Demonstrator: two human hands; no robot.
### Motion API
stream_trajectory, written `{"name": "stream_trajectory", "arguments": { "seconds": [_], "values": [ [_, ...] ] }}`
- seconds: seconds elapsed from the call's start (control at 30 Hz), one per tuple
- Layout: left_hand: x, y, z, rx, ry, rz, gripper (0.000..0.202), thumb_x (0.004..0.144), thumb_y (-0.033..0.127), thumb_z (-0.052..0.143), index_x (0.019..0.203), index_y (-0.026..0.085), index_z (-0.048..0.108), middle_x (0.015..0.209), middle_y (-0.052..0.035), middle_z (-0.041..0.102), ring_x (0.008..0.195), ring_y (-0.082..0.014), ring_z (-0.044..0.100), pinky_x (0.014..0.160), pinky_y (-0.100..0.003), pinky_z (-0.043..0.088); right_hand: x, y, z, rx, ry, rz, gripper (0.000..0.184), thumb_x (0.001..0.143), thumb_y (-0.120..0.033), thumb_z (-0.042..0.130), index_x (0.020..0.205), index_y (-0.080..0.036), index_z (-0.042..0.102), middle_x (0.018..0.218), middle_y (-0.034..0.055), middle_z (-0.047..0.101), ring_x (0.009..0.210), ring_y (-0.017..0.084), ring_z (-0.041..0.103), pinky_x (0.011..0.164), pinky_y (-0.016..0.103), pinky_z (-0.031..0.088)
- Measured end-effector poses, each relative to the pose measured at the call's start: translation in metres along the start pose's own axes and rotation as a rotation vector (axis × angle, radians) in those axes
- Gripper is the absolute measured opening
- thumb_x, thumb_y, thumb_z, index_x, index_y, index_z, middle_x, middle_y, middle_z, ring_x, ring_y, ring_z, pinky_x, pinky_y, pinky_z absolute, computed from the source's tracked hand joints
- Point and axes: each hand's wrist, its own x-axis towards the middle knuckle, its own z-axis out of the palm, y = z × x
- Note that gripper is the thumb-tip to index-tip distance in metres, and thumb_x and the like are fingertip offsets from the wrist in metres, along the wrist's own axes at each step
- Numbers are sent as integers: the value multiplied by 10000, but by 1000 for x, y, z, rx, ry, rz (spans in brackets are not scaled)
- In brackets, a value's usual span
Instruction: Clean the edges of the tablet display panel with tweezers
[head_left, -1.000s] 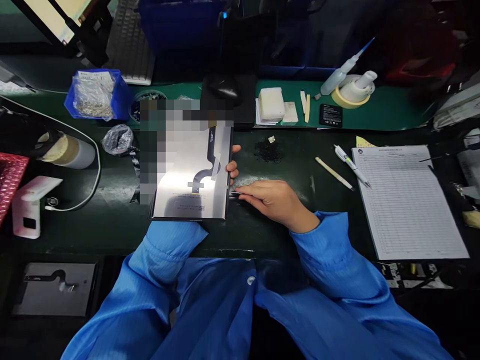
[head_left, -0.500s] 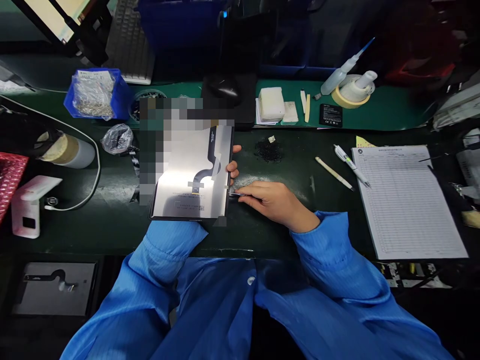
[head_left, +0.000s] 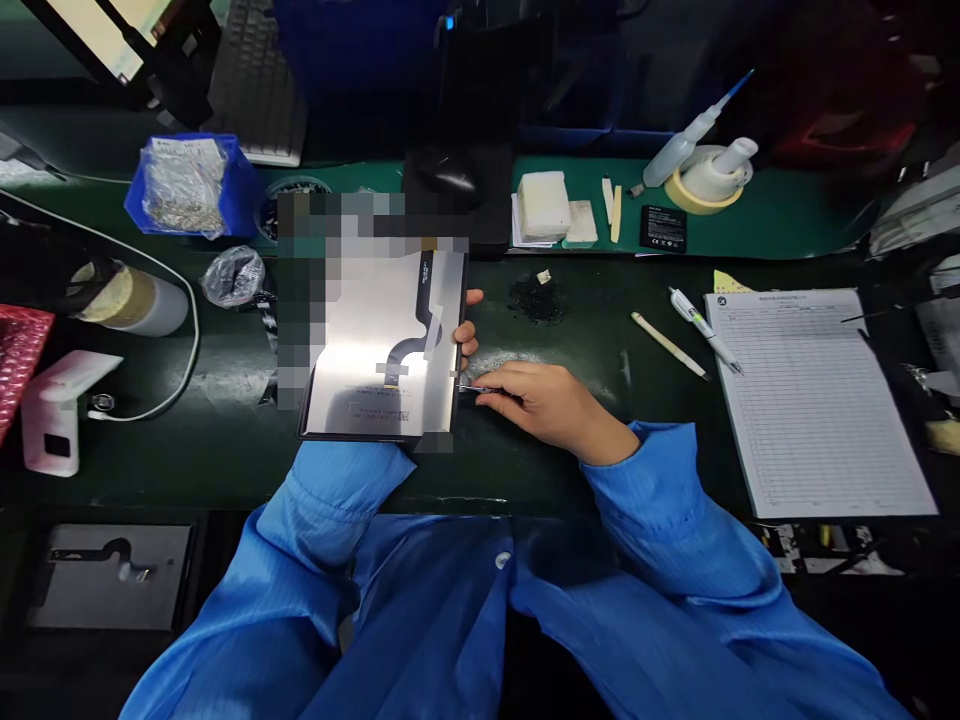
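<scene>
My left hand point(head_left: 466, 334) is closed around a tablet display panel point(head_left: 360, 410), gripping it from beneath. Only its fingertips show, at the panel's right edge; the rest is hidden behind it. The panel's silvery back faces me, with a black flex cable point(head_left: 424, 325) curving across it and small tape pieces on it. Pixelation covers the panel's upper left. My right hand point(head_left: 551, 405) pinches slim metal tweezers point(head_left: 478, 389), whose tip meets the panel's right edge near the lower corner.
A small heap of black scraps point(head_left: 537, 299) lies beyond my right hand. To the right are a cream stick point(head_left: 670, 346), a pen point(head_left: 705, 330) and a printed form point(head_left: 817, 420). A blue bin point(head_left: 244, 190) and a white cable point(head_left: 196, 340) are at left. Another panel point(head_left: 112, 590) lies lower left.
Both hands, the panel and the tweezers keep nearly the same positions. The camera view has shifted very slightly.
</scene>
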Motion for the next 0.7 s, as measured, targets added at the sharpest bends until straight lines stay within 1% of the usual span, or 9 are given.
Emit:
{"name": "stream_trajectory", "arguments": {
  "seconds": [0.1,0.2,0.27,0.37,0.43,0.5,0.57,0.63,0.7],
  "values": [
    [1,0,-3,-4,-2,-11,569,918,402,529,1418,131,521,844,-91,583,753,-212,591,584,-296,550,0,2,1,-45,-17,-21,212,1048,-300,583,1129,-234,768,1034,40,807,898,213,761,789,329,588],
    [1,0,-3,0,-37,-6,529,932,379,525,1402,137,541,840,-85,575,726,-194,578,574,-280,541,-1,2,0,-77,-24,-20,232,1056,-294,562,1097,-230,782,1006,40,815,871,223,770,774,336,588],
    [0,0,-3,-7,-53,0,541,934,409,532,1399,133,552,856,-90,577,739,-199,581,582,-288,548,-1,1,-1,-54,-28,1,214,1049,-291,578,1092,-252,784,998,22,817,869,217,773,781,329,590],
    [-3,1,-1,-25,-74,18,559,940,423,522,1406,116,557,898,-105,588,799,-214,600,638,-306,574,0,-1,-1,-8,-19,27,181,1022,-304,634,1138,-273,769,1009,7,812,873,203,767,790,320,594],
    [-4,3,1,-20,-69,24,556,948,428,514,1400,109,563,915,-111,593,827,-219,605,670,-312,584,0,-1,-1,2,-5,9,185,1021,-308,638,1150,-263,763,1036,19,803,907,202,758,808,321,593],
    [-6,4,4,-6,-52,26,559,947,439,518,1395,109,569,924,-116,599,841,-225,607,680,-316,586,0,0,0,-7,4,-24,202,1039,-305,605,1147,-242,765,1043,39,796,924,204,752,810,321,588],
    [-8,4,7,1,-34,30,558,944,437,526,1394,110,571,934,-119,605,842,-226,608,678,-315,582,0,1,-1,-32,6,-37,232,1056,-316,573,1142,-232,771,992,45,797,877,203,751,773,317,583],
    [-8,3,7,8,-17,30,545,941,409,538,1399,116,568,940,-119,607,829,-217,607,669,-302,568,-1,0,-1,-49,2,-27,249,1065,-324,554,1127,-240,780,950,36,803,832,202,754,746,317,578],
    [-8,2,7,15,-2,28,549,932,394,557,1411,128,561,930,-112,606,804,-207,599,659,-293,551,-1,-1,-1,-35,7,3,227,1055,-320,574,1139,-259,776,982,22,811,851,203,763,768,320,584]
  ]
}}
